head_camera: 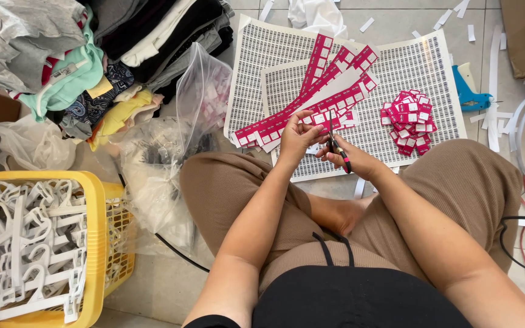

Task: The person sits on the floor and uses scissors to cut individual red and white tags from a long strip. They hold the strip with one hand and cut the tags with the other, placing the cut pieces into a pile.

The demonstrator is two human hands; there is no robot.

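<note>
The strips of tags (311,103) are magenta pink with small white squares, and the cut pile of tags (409,121) at three o'clock shows the same colours. The sheets (420,67) under them are white, covered in a fine black grid of marks. The scissors (337,147) have black and red handles. The trousers (226,188) are plain brown. The basket (95,243) at eight o'clock is yellow, its hangers (25,243) white. A tool (468,94) at two o'clock is blue.

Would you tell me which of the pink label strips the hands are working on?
The strip pinched by the left hand, with the scissors in the right hand at it; the other strips lie untouched on the printed sheets.
</note>
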